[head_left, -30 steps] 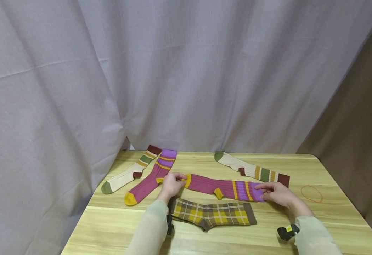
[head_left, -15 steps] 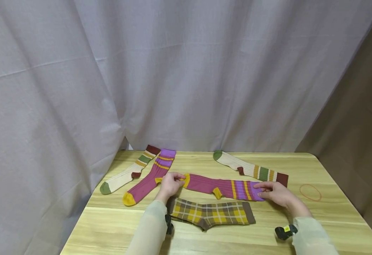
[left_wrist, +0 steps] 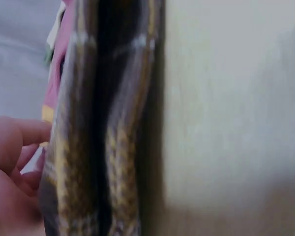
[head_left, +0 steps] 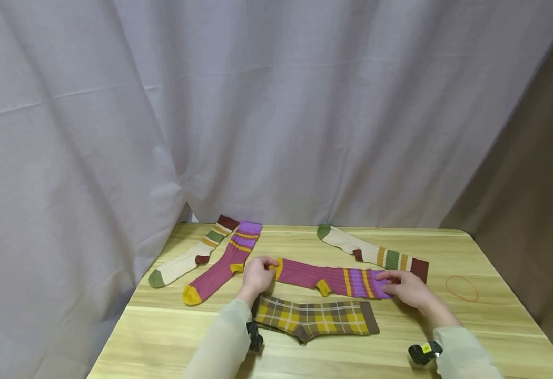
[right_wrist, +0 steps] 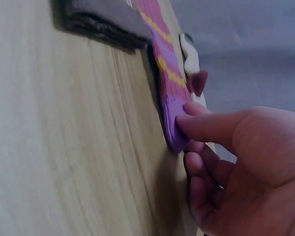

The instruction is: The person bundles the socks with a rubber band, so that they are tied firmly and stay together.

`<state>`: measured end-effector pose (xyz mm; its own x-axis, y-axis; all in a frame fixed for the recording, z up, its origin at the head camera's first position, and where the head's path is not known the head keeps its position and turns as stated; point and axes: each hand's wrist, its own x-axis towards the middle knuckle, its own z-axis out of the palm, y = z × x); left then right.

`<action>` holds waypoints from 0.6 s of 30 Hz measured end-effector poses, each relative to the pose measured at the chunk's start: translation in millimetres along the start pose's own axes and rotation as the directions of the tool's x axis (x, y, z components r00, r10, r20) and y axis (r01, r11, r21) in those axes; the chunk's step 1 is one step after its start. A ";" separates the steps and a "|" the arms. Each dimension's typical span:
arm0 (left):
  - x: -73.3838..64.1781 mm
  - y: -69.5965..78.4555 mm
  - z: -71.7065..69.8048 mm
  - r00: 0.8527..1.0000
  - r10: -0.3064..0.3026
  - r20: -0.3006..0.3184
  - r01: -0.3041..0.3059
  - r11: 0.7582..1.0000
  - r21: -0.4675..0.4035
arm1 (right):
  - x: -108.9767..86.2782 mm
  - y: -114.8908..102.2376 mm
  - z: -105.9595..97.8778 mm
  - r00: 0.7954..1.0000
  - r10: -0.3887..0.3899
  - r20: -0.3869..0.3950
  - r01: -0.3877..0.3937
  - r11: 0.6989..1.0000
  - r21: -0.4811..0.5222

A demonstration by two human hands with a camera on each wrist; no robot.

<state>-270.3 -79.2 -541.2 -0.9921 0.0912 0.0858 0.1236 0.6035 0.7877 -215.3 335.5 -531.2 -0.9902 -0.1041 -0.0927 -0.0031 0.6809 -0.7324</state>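
A magenta sock (head_left: 305,275) with a yellow toe and heel and a purple striped cuff lies crosswise on the table. My left hand (head_left: 258,275) pinches its yellow toe. At the other end, my right hand (head_left: 410,288) holds the purple cuff (right_wrist: 173,115), the thumb on top of it. Just in front lies a brown and yellow plaid sock (head_left: 324,318), its layered edges filling much of the left wrist view. A matching magenta sock (head_left: 217,276) slants to the left of my left hand.
Beside the slanted magenta sock lies a cream sock (head_left: 181,267) with a green toe. Another cream sock (head_left: 347,242) lies behind the crosswise one. A thin orange rubber band (head_left: 462,289) rests right of my right hand. Grey curtains (head_left: 276,116) hang behind the wooden table (head_left: 163,337).
My left hand has shifted very slightly right, baring more of the slanted sock's yellow heel. The right hand stays at the cuff, and the socks lie almost as before.
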 end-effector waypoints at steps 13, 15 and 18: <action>-2.0 3.6 -5.7 0.997 0.024 -0.068 -0.032 0.992 -0.124 | -1.9 -8.4 3.4 0.990 -0.112 -0.085 0.110 0.994 -0.029; -2.1 5.1 -8.9 0.997 0.022 -0.070 -0.031 0.990 -0.136 | -2.8 -9.5 3.2 0.986 -0.135 -0.102 0.132 0.991 -0.032; -3.2 9.7 -13.3 0.997 0.006 -0.082 -0.018 0.988 -0.153 | -5.6 -12.0 2.9 0.978 -0.160 -0.132 0.154 0.987 -0.055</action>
<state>-266.2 -84.2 -525.7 -0.9897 0.0292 0.1401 0.1371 0.4736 0.8700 -209.4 325.8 -523.8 -0.9866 -0.1151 0.1156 -0.1631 0.6952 -0.7000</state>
